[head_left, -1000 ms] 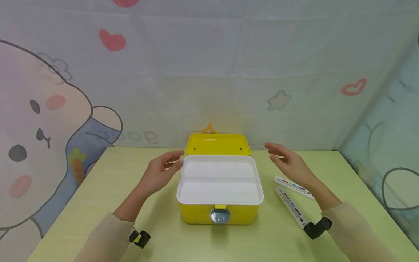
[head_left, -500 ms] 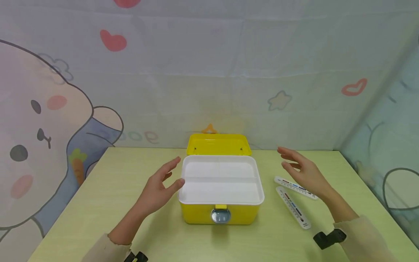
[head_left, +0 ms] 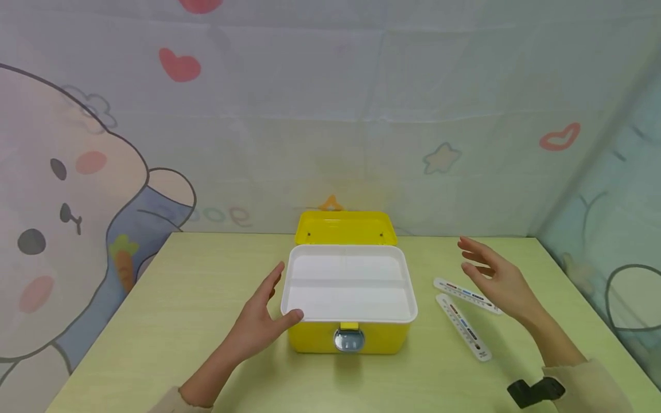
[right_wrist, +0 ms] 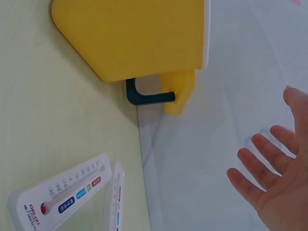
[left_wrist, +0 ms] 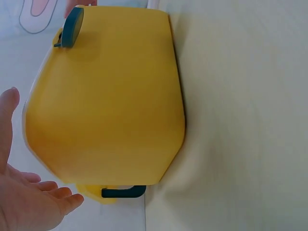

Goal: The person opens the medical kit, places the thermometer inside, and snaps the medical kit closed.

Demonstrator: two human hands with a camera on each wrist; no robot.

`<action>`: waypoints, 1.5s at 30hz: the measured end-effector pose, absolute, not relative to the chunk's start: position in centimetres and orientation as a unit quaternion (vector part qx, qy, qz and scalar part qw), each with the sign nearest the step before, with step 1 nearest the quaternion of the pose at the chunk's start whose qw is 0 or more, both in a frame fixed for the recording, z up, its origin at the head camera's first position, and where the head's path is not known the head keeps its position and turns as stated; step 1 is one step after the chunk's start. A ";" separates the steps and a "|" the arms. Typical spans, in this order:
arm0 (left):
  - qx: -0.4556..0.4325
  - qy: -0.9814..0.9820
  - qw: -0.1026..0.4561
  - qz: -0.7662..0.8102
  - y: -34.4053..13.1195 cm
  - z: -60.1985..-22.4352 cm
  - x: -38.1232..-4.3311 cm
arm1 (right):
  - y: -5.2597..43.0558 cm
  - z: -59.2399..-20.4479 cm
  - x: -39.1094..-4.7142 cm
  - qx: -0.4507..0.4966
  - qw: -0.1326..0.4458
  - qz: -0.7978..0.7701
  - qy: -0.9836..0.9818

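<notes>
Thermometers (head_left: pixel 463 328) are lying on the table (head_left: pixel 222 258), right of the yellow box (head_left: pixel 379 338); from afar I'm watching the left hand (head_left: pixel 260 327) hovering beside the box and the right hand (head_left: pixel 502 285) near the thermometers, both relaxed, gripping nothing.

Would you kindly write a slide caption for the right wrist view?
Right hand with fingers spread, holding nothing, near a yellow box and two white thermometers on a pale tabletop.
</notes>
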State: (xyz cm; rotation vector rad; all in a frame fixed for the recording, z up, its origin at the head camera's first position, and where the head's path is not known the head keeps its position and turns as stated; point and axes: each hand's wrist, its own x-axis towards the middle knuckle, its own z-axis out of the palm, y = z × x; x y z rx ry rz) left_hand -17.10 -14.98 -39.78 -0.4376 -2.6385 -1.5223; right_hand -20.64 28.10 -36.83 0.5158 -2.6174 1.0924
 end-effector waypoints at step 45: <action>-0.138 -0.801 -0.015 -0.582 -13.8 -41.9 -17.0 | 28.9 -44.8 -17.0 0.064 0.069 0.326 -0.941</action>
